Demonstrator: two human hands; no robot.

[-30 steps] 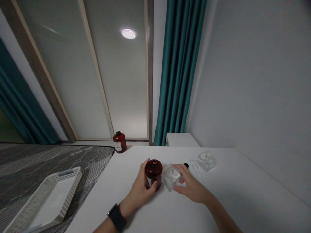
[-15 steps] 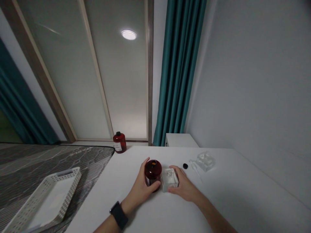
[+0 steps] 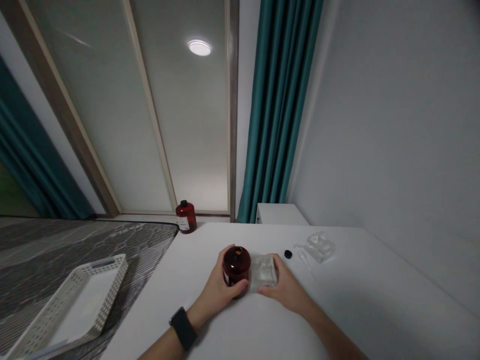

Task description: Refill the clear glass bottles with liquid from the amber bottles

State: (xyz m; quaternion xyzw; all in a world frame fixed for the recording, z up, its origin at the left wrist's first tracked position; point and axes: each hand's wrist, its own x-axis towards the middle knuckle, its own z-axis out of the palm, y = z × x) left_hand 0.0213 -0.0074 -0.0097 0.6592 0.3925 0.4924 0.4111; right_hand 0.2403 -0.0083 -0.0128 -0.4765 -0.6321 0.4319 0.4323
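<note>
My left hand [image 3: 222, 280] wraps around a dark red-brown bottle [image 3: 237, 266], its top uncapped, standing on the white table. A clear square glass bottle or jar [image 3: 263, 273] is right beside it, and my right hand [image 3: 280, 283] grips this from the right, thumb at the near side and fingers at the far side. The two vessels sit side by side, close to touching. To the right of them a small black cap [image 3: 288, 254] rests on the table.
Farther right lie a clear dropper-like piece [image 3: 304, 258] and another clear glass or plastic item [image 3: 319, 247]. A capped red-brown bottle [image 3: 186, 217] stands at the table's far left corner. Left of the table is a white perforated basket [image 3: 71, 305]. A white cabinet [image 3: 281, 214] stands behind.
The clear square vessel has tilted or turned slightly in my right hand, which has shifted a little to the right. My left hand keeps its hold on the bottle. The camera view has shifted slightly.
</note>
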